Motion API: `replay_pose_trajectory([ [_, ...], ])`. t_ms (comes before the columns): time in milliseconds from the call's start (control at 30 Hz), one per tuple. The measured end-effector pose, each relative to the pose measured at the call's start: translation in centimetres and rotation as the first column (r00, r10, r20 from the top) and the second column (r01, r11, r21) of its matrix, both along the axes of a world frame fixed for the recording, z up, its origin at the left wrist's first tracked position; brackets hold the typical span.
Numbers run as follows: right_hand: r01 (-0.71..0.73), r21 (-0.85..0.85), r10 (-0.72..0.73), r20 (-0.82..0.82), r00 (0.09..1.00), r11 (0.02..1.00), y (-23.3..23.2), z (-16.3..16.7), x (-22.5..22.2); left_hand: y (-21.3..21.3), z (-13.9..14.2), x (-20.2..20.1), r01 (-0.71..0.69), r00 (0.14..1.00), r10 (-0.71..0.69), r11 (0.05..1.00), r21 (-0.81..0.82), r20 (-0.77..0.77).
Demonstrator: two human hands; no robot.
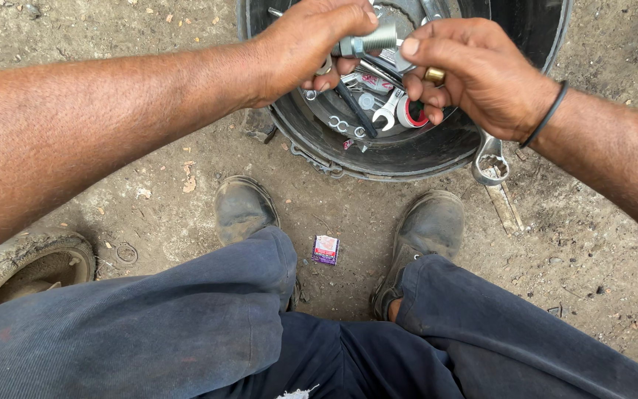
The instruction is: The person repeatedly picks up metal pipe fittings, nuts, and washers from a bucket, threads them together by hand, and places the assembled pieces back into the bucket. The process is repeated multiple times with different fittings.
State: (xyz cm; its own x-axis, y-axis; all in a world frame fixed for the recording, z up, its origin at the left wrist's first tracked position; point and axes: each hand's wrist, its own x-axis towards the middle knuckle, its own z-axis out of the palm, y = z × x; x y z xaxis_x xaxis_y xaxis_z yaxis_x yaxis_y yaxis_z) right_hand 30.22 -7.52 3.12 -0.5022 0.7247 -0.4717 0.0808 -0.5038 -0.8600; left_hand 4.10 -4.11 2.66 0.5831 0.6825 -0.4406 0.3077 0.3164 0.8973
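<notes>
**Both hands on a threaded metal fitting above a tub of tools**

The left hand (308, 41) has its grip closed around a silver threaded fitting (369, 41), fingers curled over the top and thumb beneath. The right hand (481, 70) meets it from the other side, its thumb tip pressing on the fitting's threaded end, so the part sits pinched between the two grips. Tucked under the right fingers, just below that grip, a small brass-coloured piece (434, 74) shows; whether the fingers clamp it or it merely rests against them cannot be told. A dark band circles the right wrist.

Directly beneath the grips stands a round black tub (407, 151) holding loose tools: an open-ended spanner (388, 109) and a red-and-white roll of tape (410, 114) lie just below the right fingers. Outside the tub, under the right wrist, a ring spanner (490, 160) lies on the dirt ground. Nearer the person, well below the grips, are two worn shoes, a small purple packet (326, 250) between them, and an old tyre (23, 262) off to the left.
</notes>
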Motion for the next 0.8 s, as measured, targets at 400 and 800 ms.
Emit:
replay_pose_trajectory([
  [400, -0.064, -0.041, 0.06, -0.09, 0.994, 0.997, -0.3, 0.0, 0.7, 0.4, 0.1, -0.7, 0.083, 0.994, -0.079, 0.995, -0.063, 0.075],
  [800, -0.149, 0.562, -0.015, 0.276, 0.961, 0.814, -1.3, 2.5, -1.1, 0.5, 0.0, -0.8, 0.111, 0.991, -0.107, 0.993, -0.05, 0.084],
])
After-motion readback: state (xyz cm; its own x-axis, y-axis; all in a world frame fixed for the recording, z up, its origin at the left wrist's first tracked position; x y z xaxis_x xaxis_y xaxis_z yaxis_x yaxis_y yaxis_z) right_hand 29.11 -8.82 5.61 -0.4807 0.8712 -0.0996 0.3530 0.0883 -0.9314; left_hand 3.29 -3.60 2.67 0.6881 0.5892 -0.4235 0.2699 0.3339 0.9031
